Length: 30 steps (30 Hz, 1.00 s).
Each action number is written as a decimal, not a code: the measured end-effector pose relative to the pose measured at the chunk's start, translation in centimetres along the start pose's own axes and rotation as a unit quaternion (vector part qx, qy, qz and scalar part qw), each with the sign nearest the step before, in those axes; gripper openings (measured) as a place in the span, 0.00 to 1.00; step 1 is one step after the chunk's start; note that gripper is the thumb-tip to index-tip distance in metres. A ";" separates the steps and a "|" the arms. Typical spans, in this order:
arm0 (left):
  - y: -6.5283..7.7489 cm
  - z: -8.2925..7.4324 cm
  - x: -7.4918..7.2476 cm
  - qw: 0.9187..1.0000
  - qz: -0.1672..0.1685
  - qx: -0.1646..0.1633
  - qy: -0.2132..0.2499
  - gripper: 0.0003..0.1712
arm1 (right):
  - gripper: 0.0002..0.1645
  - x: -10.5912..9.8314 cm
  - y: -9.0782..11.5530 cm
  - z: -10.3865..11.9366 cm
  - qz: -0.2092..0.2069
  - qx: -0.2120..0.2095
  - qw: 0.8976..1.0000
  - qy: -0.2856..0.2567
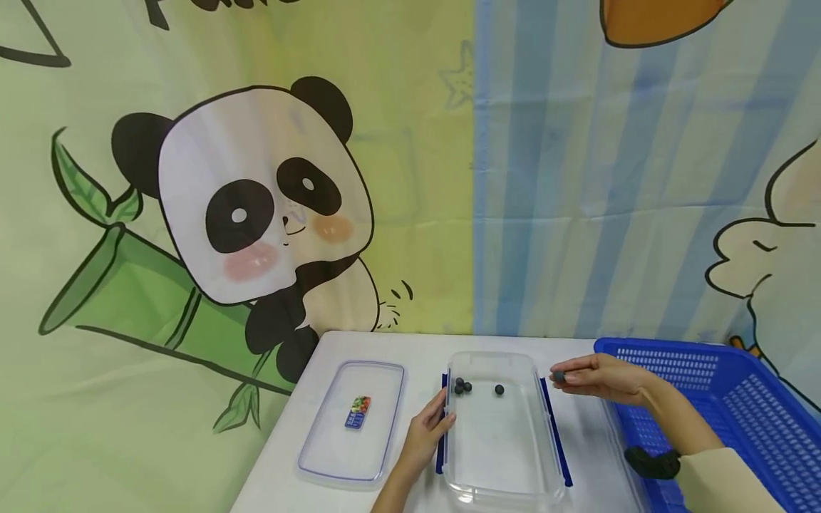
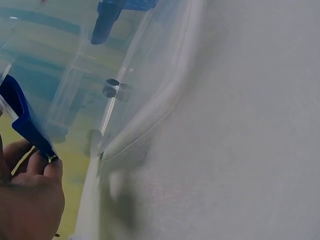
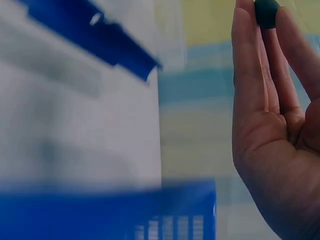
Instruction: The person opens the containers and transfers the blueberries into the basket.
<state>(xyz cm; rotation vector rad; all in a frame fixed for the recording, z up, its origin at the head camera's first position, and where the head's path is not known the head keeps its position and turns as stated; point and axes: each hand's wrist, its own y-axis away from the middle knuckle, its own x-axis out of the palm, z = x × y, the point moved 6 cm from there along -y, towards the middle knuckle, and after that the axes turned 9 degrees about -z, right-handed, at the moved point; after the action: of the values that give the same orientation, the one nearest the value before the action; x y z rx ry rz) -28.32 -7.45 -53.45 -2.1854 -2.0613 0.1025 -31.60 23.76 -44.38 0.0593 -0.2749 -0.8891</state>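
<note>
A clear plastic box [image 1: 497, 449] with blue side latches stands uncovered on the table. Inside, a cluster of small dark balls [image 1: 467, 387] sits at the far left, and a single dark ball [image 1: 499, 390] lies apart to its right. My left hand [image 1: 425, 431] grips the box's left side, thumb over the rim; the left wrist view has its fingers by a blue latch [image 2: 31, 131]. Just beyond the right wall, my right hand [image 1: 599, 379] pinches another dark ball [image 3: 267, 13] between thumb and fingertips, above table height.
A clear lid [image 1: 333, 450] with a purple-blue edge and a small label lies left of the box. To the right stands a large blue plastic basket [image 1: 667, 349]. Behind the white table [image 1: 276, 456] hangs a printed curtain [image 1: 545, 178] with a panda.
</note>
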 end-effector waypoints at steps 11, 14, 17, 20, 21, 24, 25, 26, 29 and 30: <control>-0.1 0.1 -0.2 1.000 -0.003 -0.012 0.000 0.32 | 0.27 -7.3 11.2 -5.1 0.018 0.033 0.991 -0.130; 0.1 -0.2 -0.1 1.000 0.000 -0.015 0.004 0.33 | 0.29 -8.7 13.2 -6.6 0.028 0.050 0.986 -0.156; 0.4 -0.9 0.0 1.000 0.005 -0.018 0.001 0.33 | 0.30 -10.0 14.6 -7.6 0.025 0.067 0.982 -0.177; 0.4 -0.9 0.0 1.000 0.004 -0.017 -0.006 0.35 | 0.30 -11.0 15.4 -8.2 0.011 0.076 0.979 -0.191; 0.4 -0.9 0.0 1.000 0.003 -0.016 -0.006 0.35 | 0.29 -11.2 15.5 -8.4 0.004 0.080 0.978 -0.193; 0.3 -0.8 0.0 1.000 0.002 -0.012 -0.004 0.35 | 0.28 -11.7 15.8 -8.7 -0.007 0.082 0.979 -0.188; 0.3 -0.8 0.0 1.000 0.001 -0.013 -0.003 0.35 | 0.28 -11.9 15.8 -8.8 -0.008 0.081 0.979 -0.186; 0.3 -0.8 0.0 1.000 0.001 -0.013 -0.002 0.34 | 0.28 -11.9 15.8 -8.8 -0.006 0.080 0.979 -0.186; 0.3 -0.7 0.0 1.000 -0.001 -0.019 0.002 0.34 | 0.29 -11.9 15.8 -8.9 0.009 0.079 0.977 -0.195; 0.3 -0.7 0.0 1.000 -0.003 -0.023 0.003 0.34 | 0.29 -11.9 15.8 -8.9 0.013 0.078 0.977 -0.200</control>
<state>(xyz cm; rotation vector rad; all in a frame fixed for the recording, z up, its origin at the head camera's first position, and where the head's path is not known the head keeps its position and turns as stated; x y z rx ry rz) -27.95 -7.54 -52.81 -2.2037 -2.0864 0.0492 -24.37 42.42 -52.90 0.0214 -0.7205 -0.8473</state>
